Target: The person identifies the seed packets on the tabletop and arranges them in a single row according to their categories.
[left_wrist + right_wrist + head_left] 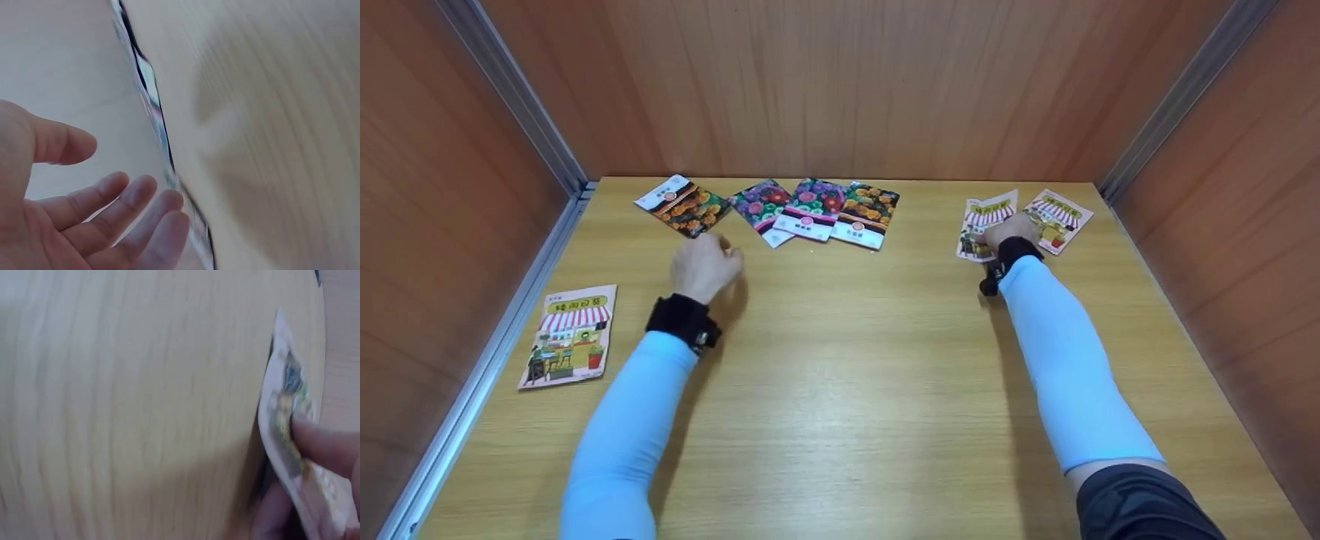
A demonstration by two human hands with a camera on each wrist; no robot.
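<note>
At the far right of the table (pixel 840 375), the right hand (pixel 1015 229) pinches a packet with a striped awning (pixel 981 225); the right wrist view shows the thumb (pixel 326 444) on its printed face, a finger behind it, and the packet bowed, with an edge standing off the wood. Just to the right lies a second awning packet (pixel 1059 221); the hand hides whether the two touch. The left hand (pixel 706 266) is at the far left, just on the near side of an orange-flower packet (pixel 682 206); its fingers are loosely bent, the thumb apart from them, with nothing in its grasp. Right of that packet, along the far edge, come a mixed-flower packet (pixel 761 206), another mixed-flower packet (pixel 812 206) lying partly over it, and a second orange-flower packet (pixel 866 217) close against the latter on its right. A third awning packet (pixel 570 337) lies flat by the left edge, nearer than the left hand and well apart from the others. Both forearms wear light blue sleeves (pixel 622 427) and black wristbands (pixel 679 319). Wood-grained panels (pixel 840 90) stand at the far side, left and right.
</note>
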